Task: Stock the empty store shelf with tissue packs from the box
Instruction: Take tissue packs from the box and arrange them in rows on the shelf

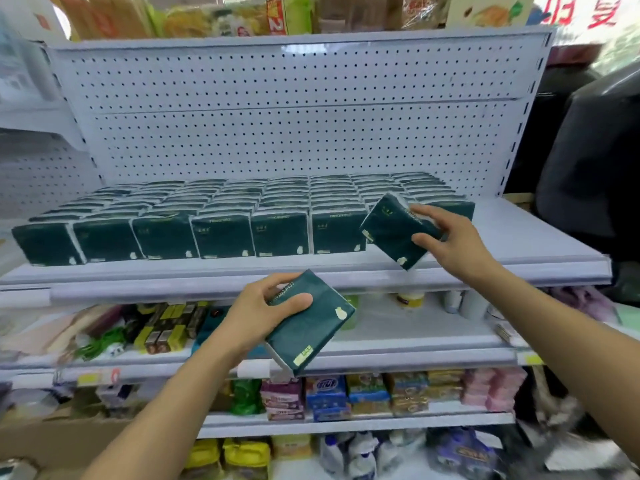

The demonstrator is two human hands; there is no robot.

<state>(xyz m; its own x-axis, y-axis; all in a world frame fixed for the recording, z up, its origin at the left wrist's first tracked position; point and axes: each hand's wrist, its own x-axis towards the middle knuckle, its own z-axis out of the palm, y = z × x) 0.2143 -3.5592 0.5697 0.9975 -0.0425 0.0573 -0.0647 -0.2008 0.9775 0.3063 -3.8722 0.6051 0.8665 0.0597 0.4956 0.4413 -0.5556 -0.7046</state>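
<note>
On the white shelf point(519, 247) ahead of me, dark green tissue packs stand upright in rows point(221, 216) running from the front edge back to the pegboard point(277, 116), filling most of the width; a bare strip of shelf shows at the right end. My right hand point(450, 237) reaches over that right end and grips one pack point(391, 230), fingers curled over its top edge and thumb pressed on its face. I see this pack tilted, its lower corner down near the shelf's front lip, just beside the last front-row pack; I cannot tell whether it touches the shelf. My left hand point(256, 313) is lower, in front of the shelf edge, and holds a second pack point(308, 323) with the thumb across its face and the fingers wrapped over the upper end. That pack is tilted too, clear of the shelf and in front of the tier below. I see mixed goods on the lower shelves: small boxes point(166, 327) at left, a jar point(410, 299) at right, bright packets point(329, 393) further down, and yellow bags point(228, 455) with bottles point(349, 452) at the bottom. The view is blurred toward its edges.
</note>
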